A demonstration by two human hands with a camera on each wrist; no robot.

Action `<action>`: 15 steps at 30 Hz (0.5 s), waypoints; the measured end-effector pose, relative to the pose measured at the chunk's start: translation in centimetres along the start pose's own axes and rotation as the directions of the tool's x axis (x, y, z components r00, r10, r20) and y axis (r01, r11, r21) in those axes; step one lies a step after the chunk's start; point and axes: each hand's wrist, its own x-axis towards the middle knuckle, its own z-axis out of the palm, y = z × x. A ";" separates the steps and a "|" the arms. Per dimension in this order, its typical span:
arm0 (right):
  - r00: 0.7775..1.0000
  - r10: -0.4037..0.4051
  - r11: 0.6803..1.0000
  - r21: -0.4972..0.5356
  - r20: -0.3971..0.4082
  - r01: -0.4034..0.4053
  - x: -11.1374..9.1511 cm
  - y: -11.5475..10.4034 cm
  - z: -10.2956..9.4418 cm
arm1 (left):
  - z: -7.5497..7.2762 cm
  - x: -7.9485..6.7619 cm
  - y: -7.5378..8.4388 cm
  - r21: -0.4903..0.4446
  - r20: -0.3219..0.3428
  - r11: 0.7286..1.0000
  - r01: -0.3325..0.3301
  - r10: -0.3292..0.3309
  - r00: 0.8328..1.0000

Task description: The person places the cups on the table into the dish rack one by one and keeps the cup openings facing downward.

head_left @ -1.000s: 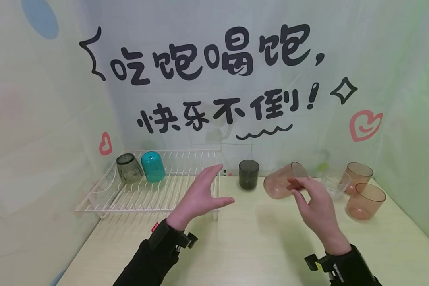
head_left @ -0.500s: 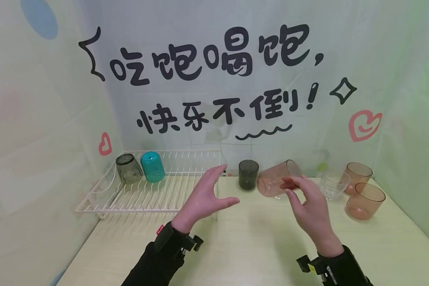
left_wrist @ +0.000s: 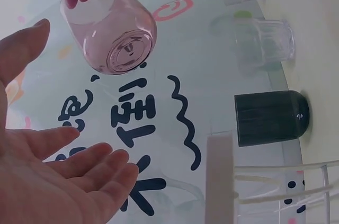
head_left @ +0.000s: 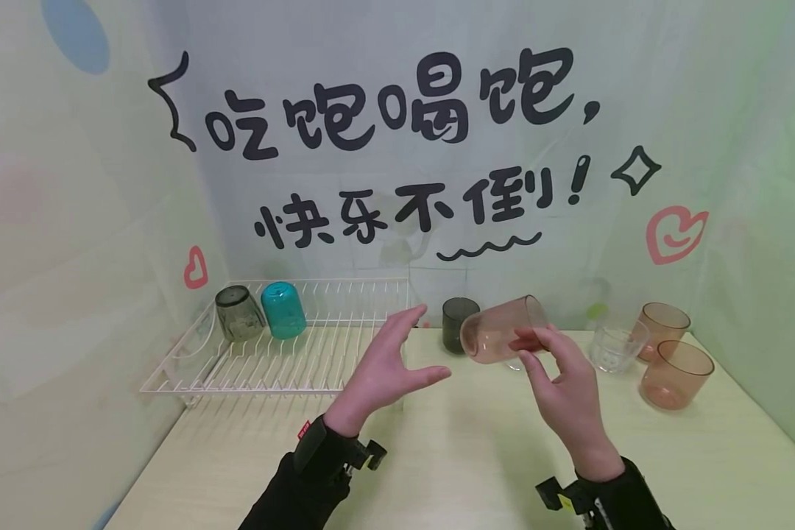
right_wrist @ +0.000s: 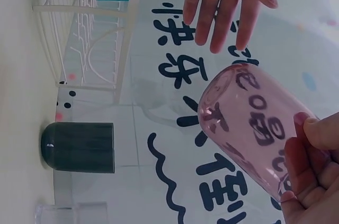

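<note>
My right hand (head_left: 563,390) pinches a transparent pink drinking glass (head_left: 497,335) near its rim. The glass is tilted in the air above the table, its base pointing left. In the right wrist view, thumb and fingers grip the pink glass (right_wrist: 254,123) by its mouth end. To the left, my left hand (head_left: 384,368) is spread with thumb and fingers apart and holds nothing. Its fingertips point toward the base of the glass, with a gap between them in the left wrist view. Behind the pink glass stands a dark grey glass (head_left: 453,340), partly covered.
A white wire dish rack (head_left: 305,390) stands left, holding an upside-down grey glass (head_left: 240,316) and a blue glass (head_left: 283,311). On the right are a clear glass (head_left: 612,350) and two orange-pink glasses (head_left: 677,379) (head_left: 662,324). A printed cloth (head_left: 371,44) hangs behind.
My right hand has carried the pink glass leftward, so it now overlaps the dark grey glass. My left hand has shifted slightly right, still spread.
</note>
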 end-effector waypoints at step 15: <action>0.978 0.208 0.969 0.132 0.031 -0.211 -1.0 -0.7 0.8 | 0.9 0.0 0.2 -0.097 -0.006 0.995 -0.007 0.007 1.000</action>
